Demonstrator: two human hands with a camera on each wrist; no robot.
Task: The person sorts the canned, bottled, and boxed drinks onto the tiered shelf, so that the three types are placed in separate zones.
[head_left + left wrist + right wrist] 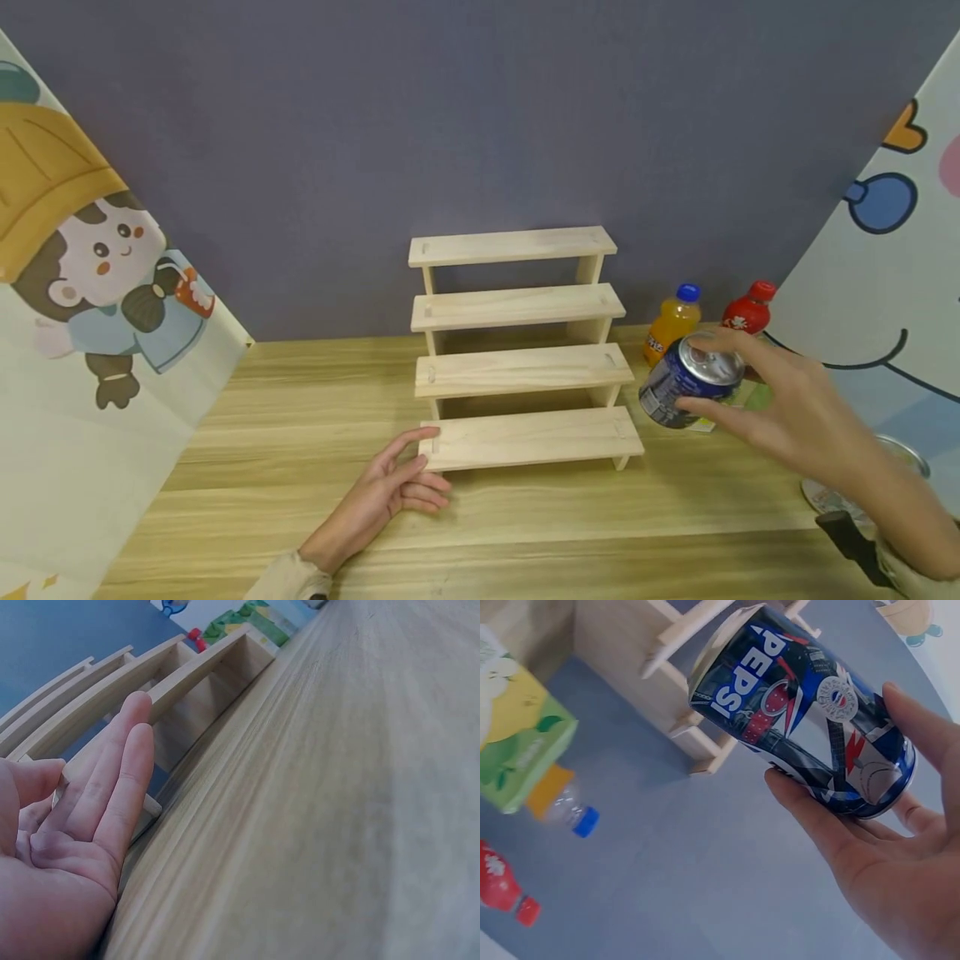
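Note:
A blue Pepsi can [678, 387] is tilted in the air to the right of the stepped wooden rack [525, 371]. My right hand [795, 408] grips it, thumb on one side and fingers on the other. In the right wrist view the can [810, 712] shows its printed side. My left hand [393, 483] holds the left end of the rack's lowest step between thumb and index finger. Seen from the left wrist, the other fingers [124, 787] of that hand stretch out beside the step.
Behind the can stand an orange drink bottle [671, 323] with a blue cap and a red bottle [748, 308]. A green and yellow carton [525, 735] is beside them. A clear round container [825, 496] is partly hidden by my right arm. A dark wall [480, 117] rises behind the rack.

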